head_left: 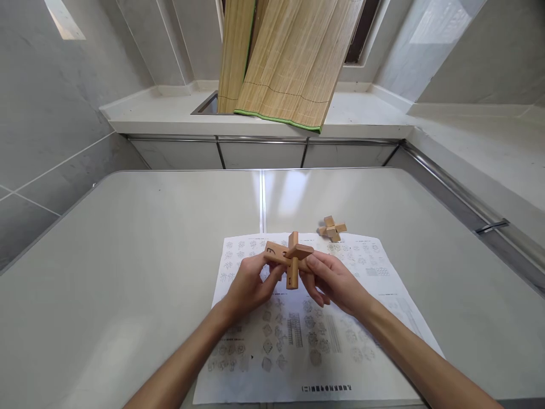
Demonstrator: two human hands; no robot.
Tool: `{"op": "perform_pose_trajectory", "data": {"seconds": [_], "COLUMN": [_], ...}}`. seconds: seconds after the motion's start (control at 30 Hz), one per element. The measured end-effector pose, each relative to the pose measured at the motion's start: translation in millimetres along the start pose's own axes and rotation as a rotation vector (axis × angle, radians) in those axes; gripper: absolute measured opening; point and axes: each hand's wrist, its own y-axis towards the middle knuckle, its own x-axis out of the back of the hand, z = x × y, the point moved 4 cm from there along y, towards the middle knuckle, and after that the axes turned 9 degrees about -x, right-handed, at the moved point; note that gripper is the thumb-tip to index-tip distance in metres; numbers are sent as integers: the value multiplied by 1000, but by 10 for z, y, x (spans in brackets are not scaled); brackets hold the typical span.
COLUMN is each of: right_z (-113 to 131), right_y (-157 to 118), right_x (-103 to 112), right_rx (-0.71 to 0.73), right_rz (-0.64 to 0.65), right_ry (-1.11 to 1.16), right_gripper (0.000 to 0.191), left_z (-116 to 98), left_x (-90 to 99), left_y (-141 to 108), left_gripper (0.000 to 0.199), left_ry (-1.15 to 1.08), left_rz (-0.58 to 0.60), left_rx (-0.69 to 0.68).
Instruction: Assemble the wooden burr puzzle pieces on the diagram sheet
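Observation:
A wooden interlocking puzzle (pixel 292 258) made of crossed pieces, some with dark marks, is held above a printed sheet (pixel 298 363). My left hand (pixel 254 284) pinches its left end between thumb and fingers. On the other side, my right hand (pixel 330 279) grips the right end with thumb and index finger, its lower fingers curled loosely. A second, smaller wooden cross-shaped puzzle (pixel 332 229) rests at the sheet's far edge, touched by neither hand.
The sheet lies on a glossy pale table (pixel 128 272) with a seam down its middle. Behind the table, a bamboo blind (pixel 289 62) hangs over a white ledge (pixel 162 122). A metal rail (pixel 455 184) runs along the right side.

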Motion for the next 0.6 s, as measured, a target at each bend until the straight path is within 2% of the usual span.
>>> {"op": "perform_pose_trajectory", "data": {"seconds": [0.13, 0.23, 0.43, 0.6], "right_z": [6, 22, 47, 81], "right_y": [-6, -8, -19, -43], "right_x": [-45, -59, -48, -74], "right_rx": [0, -1, 43, 93], "right_rz": [-2, 6, 5, -19], "right_ry": [-104, -130, -140, -190], "right_gripper": [48, 49, 49, 48], "left_z": [28, 8, 35, 1], "left_x": [-7, -19, 4, 63], "left_y": [-2, 8, -11, 6], "left_gripper": [18, 21, 20, 22], "left_ry": [13, 1, -6, 20], "left_rz": [53, 84, 5, -22], "left_rx": [22, -27, -78, -182]}}
